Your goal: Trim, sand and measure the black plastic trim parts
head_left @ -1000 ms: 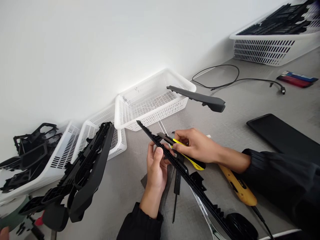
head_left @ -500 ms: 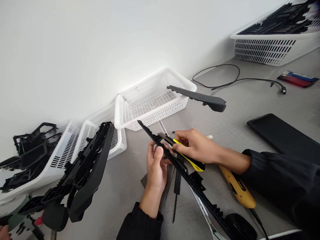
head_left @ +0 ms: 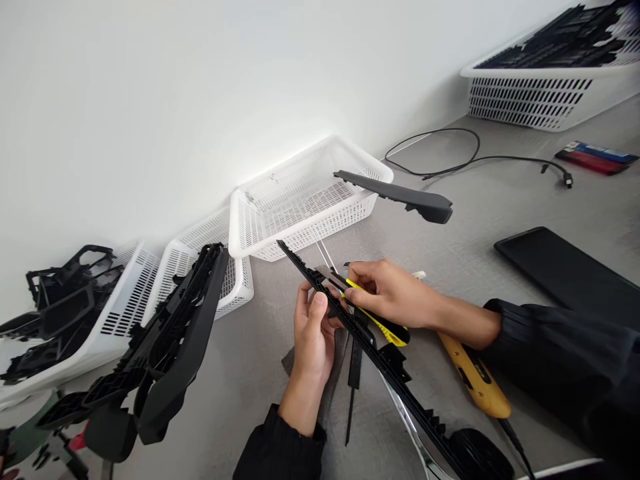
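A long black plastic trim strip (head_left: 370, 353) slants across the front of my view, its narrow end up and left. My left hand (head_left: 314, 327) is closed around the strip near that upper end, thumb on the near side. In my right hand (head_left: 380, 290) is a yellow and black utility knife (head_left: 387, 328). Its blade lies against or just over the strip's edge, close to my left fingers; exact contact is hard to tell. Beneath the strip, a thin black tool (head_left: 354, 370) and a grey cloth-like piece (head_left: 334, 393) are partly hidden.
A white basket (head_left: 305, 230) stands ahead, a dark trim piece (head_left: 400, 193) resting across its rim. Baskets of black parts stand left and at the far right (head_left: 530, 100). On the right lie a yellow corded tool (head_left: 477, 380), a black tablet-like slab (head_left: 570, 267) and a cable (head_left: 475, 157).
The strip's upper end and the knife have shifted very slightly, the tip a touch to the right. Both hands keep their holds. At the lower left edge, another person's hand has moved slightly.
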`<state>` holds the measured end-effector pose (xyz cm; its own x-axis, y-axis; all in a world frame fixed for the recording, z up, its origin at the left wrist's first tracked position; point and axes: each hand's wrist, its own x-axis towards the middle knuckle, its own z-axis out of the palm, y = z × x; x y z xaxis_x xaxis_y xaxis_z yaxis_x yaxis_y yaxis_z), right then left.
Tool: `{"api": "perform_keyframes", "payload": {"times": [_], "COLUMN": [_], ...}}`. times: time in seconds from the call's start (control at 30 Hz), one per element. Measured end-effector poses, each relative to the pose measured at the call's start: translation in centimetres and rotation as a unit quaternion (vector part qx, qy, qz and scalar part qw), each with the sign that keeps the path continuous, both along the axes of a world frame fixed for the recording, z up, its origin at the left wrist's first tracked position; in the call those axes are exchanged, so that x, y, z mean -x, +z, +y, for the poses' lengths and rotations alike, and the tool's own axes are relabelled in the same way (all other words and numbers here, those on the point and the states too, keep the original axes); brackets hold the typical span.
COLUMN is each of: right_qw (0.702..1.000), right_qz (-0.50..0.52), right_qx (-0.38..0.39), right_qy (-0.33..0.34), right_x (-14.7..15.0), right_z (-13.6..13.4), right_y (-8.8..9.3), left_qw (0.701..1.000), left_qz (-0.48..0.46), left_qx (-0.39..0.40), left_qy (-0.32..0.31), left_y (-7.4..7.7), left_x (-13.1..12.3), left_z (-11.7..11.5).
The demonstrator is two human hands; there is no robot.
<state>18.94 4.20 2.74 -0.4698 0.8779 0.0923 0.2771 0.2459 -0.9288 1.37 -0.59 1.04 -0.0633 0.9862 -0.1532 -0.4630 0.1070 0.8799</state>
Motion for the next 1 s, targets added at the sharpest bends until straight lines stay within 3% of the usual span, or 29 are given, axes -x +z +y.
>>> {"api": "perform_keyframes", "payload": {"times": [0.2,0.37,0.5,0.63,0.77,0.9,1.0], "right_qw": [1.0,1.0,1.0,1.0,0.999,1.0,1.0], "right_qz": [0.016,-0.011,0.013,-0.013,0.018,-0.004,0.007], "right_qx": [0.0,-0.005,0.003,-0.002,0.007,0.005,0.012], "right_qy": [0.018,-0.01,0.022,-0.006,0.03,0.006,0.023], "right_x": [-0.04,-0.01,0.07,0.06,0.0,-0.05,-0.09], "right_z": [-0.03,0.0,0.0,0.03,-0.02,0.0,0.04], "right_y": [0.03,0.01,0.01,-0.04,0.0,0.01,0.02], "left_qw": [1.0,1.0,1.0,1.0,1.0,1.0,1.0], "left_qz": [0.001,0.001,0.009,0.008,0.009,0.011,0.009], "left_qx": [0.001,0.0,0.0,-0.001,-0.001,-0.004,-0.001], "left_qy": [0.003,-0.005,0.0,-0.004,-0.002,-0.009,-0.005], "left_y": [-0.01,-0.05,0.02,-0.04,-0.16,-0.19,-0.16], "left_x": [-0.02,0.03,0.0,0.01,0.06,0.08,0.07], "left_z": [0.01,-0.02,0.0,0.04,0.04,0.03,0.0]}}
